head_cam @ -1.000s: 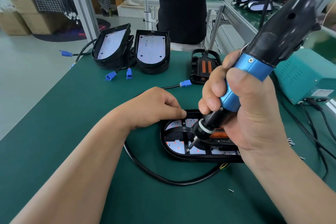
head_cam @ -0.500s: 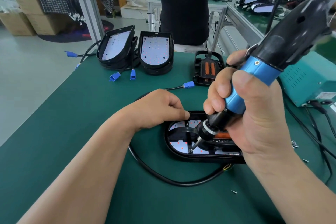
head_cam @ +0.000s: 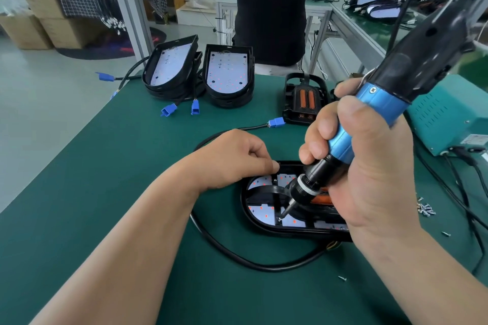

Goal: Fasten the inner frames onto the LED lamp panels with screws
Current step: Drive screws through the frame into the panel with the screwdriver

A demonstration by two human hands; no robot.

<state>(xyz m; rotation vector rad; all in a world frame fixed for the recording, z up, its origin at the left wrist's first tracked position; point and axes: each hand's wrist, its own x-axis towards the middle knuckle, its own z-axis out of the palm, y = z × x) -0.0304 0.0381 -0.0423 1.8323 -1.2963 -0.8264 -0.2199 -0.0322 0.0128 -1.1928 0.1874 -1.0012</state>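
Observation:
A black LED lamp panel (head_cam: 260,227) with a white board lies flat on the green mat, a black inner frame (head_cam: 266,188) set inside it. My right hand (head_cam: 369,171) grips a blue-and-black electric screwdriver (head_cam: 377,108), its bit tip down on a screw (head_cam: 279,218) at the frame's near side. My left hand (head_cam: 235,158) rests with curled fingers against the panel's far rim; whether it pinches anything is hidden. The panel's black cable (head_cam: 253,262) loops in front.
Two stacks of lamp panels (head_cam: 227,74) with blue connectors stand at the back, beside a spare inner frame (head_cam: 303,99). A teal power box (head_cam: 449,119) and cables sit at the right. Loose screws (head_cam: 425,210) lie near my right wrist. A person stands behind the table.
The view shifted slightly; the screwdriver bit stays on the same screw and my left hand keeps its place at the panel's rim.

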